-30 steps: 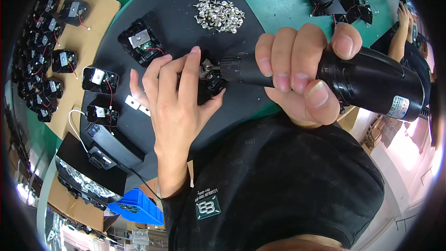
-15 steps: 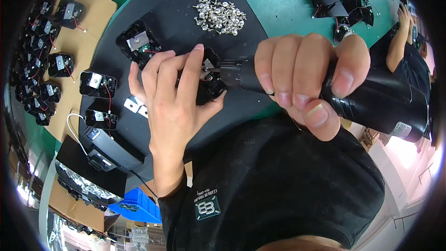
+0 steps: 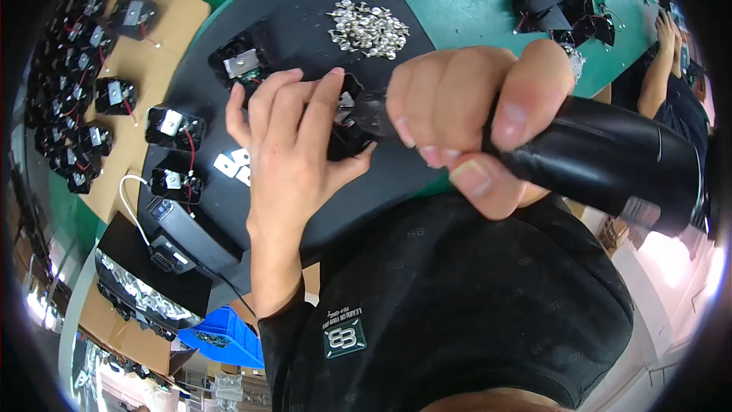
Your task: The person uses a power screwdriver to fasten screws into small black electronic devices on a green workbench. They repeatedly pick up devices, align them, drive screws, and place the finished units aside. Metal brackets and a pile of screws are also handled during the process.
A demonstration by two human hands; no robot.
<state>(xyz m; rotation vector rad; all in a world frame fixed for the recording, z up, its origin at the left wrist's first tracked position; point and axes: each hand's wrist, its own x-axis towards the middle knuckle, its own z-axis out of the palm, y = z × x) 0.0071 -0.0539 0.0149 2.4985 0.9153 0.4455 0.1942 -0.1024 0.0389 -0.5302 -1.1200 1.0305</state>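
My left hand is curled around a small black plastic housing on the dark mat, pinning it between thumb and fingers. A silvery metal plate shows inside that housing. Wrapped around a black electric screwdriver is my right hand, closed, with the tool lying nearly sideways. Its nose points into the housing; the bit's contact with a screw cannot be made out. Beyond my left fingers sits another open housing with a metal plate and green board.
Loose silver screws lie heaped at the mat's far side. White pads and wired housings are to the left, with more on cardboard. A black box-shaped device stands near left. Another person's arm shows far right.
My right hand and the screwdriver have shifted left, closer to the housing. My left hand keeps its grip. The surroundings have slid slightly right in the picture.
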